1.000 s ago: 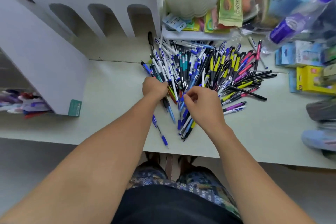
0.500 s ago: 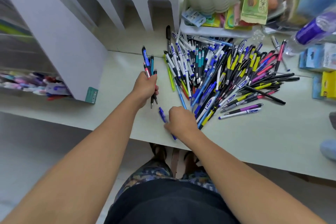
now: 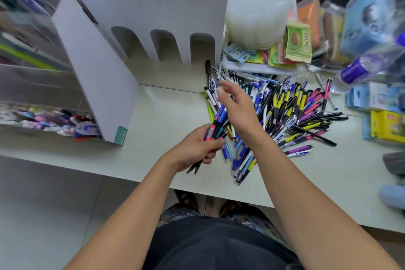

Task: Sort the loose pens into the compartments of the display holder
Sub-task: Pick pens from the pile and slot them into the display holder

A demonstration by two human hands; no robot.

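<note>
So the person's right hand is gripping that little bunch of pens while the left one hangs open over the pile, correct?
Not quite: the hands are swapped. The head view shows the left hand gripping the bunch of pens, while the right hand hangs open over the pile on the table.

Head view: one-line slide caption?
Left hand grips a bundle of mixed-colour pens; open right hand hovers over the loose pen pile beside the white display holder.
</note>
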